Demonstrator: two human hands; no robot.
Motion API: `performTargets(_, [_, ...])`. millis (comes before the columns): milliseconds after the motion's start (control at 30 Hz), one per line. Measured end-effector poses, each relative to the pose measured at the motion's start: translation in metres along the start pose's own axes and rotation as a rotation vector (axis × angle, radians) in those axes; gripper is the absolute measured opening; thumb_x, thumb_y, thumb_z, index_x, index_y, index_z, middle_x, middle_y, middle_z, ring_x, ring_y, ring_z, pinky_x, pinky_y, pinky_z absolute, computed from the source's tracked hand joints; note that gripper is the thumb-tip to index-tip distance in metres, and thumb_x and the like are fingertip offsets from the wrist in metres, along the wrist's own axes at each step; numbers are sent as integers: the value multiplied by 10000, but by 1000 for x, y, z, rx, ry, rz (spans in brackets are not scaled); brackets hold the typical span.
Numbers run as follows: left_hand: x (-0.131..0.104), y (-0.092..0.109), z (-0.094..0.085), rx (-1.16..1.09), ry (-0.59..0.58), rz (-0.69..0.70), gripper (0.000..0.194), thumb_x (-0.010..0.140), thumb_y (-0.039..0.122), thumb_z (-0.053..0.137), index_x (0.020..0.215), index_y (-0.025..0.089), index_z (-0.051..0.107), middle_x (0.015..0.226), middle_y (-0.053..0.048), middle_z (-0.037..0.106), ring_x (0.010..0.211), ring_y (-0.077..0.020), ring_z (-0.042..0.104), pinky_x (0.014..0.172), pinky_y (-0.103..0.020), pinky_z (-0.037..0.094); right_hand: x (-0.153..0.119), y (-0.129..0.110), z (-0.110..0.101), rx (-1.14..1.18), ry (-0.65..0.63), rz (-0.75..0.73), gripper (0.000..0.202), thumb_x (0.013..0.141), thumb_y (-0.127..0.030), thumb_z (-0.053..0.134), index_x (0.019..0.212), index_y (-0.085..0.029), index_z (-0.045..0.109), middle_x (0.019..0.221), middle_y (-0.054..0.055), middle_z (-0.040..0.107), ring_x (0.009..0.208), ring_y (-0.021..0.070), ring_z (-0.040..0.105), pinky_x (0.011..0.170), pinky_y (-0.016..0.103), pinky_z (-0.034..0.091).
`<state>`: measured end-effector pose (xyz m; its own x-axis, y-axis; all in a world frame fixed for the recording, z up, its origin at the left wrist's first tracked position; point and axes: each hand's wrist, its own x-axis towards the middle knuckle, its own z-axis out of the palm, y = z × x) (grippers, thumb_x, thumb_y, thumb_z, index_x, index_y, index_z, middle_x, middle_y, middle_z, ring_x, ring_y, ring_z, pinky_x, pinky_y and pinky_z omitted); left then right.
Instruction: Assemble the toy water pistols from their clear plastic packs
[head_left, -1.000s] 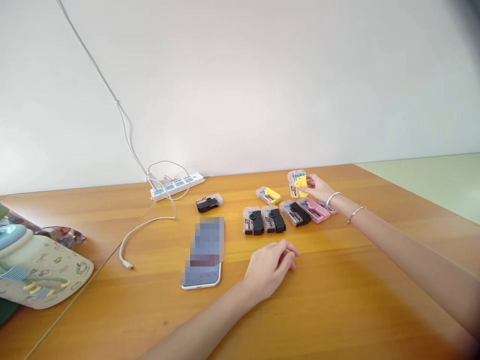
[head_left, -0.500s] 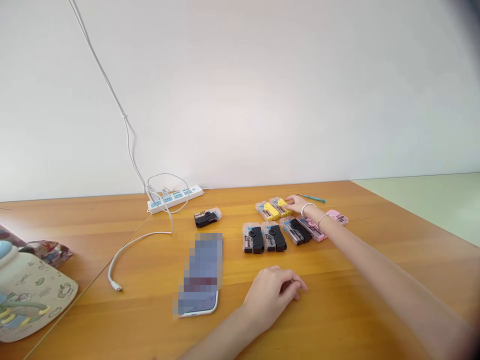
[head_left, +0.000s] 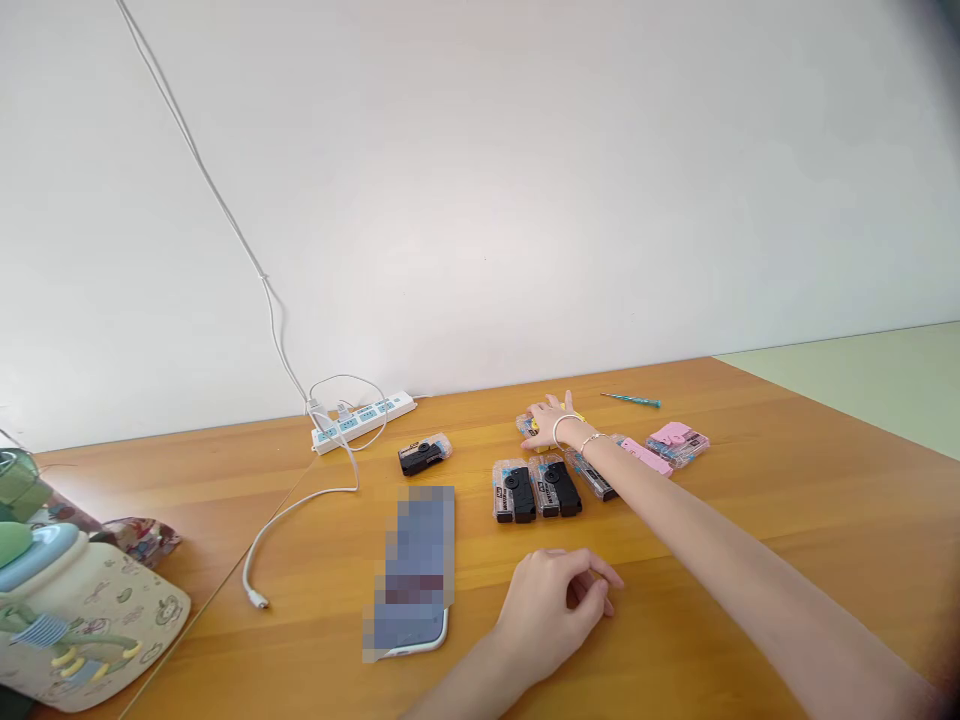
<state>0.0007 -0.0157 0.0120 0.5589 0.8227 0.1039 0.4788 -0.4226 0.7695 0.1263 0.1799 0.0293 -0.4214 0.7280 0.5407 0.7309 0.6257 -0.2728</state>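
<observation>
My right hand (head_left: 553, 422), with a white band and a bracelet at the wrist, reaches over the yellow packs (head_left: 526, 425) with its fingers spread, covering most of them. On the wooden table near the front, my left hand (head_left: 555, 600) rests with loosely curled fingers and a gap at the thumb; nothing shows in it. Two black packs (head_left: 514, 492) in clear plastic lie side by side beyond it. Another black pack (head_left: 592, 475) is partly under my right forearm. Pink packs (head_left: 679, 442) are to the right of that arm.
A single black pack (head_left: 424, 455) lies left of the others, above a phone (head_left: 412, 570). A white power strip (head_left: 364, 422) with a cable (head_left: 300, 500) is at the back left. A cream pouch-like object (head_left: 97, 610) stands at the left edge. A teal pen-like tool (head_left: 631, 400) lies at the back.
My right hand has moved left over the yellow packs and its fingers have spread. My left hand keeps nearly the same pose. The view has shifted slightly.
</observation>
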Motion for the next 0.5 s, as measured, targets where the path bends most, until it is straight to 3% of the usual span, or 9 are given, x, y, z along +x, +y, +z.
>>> performTargets(133, [1,0,0,43,11,54,276,778,123,406,848,225,653,691,29,706,628,-109,603,678,-191,436,4,-6,13,-186,-179,224,298,858,-319,546,1109,-159,552,1173,78,550,1052,226,533,888,464,430])
performTargets(233, [1,-1,1,28,15,63,285,769,112,399,868,221,643,656,28,693,596,-103,596,659,-183,437,4,-12,15,-238,-233,295,287,834,-317,574,1065,-147,572,1170,77,550,1123,250,481,950,509,349])
performTargets(400, [0,-8,4,-58,40,-31,271,772,127,394,880,209,629,539,41,622,489,-91,564,586,-180,439,10,-18,3,-125,-209,322,288,743,-262,649,992,-141,569,1091,89,568,1039,248,525,943,487,347])
performTargets(500, [1,-12,5,-155,52,-84,253,794,151,382,875,198,617,527,42,583,458,-86,538,541,-178,429,12,-22,-14,29,-127,307,334,722,-237,640,1024,-165,518,1132,106,524,993,209,558,879,376,432])
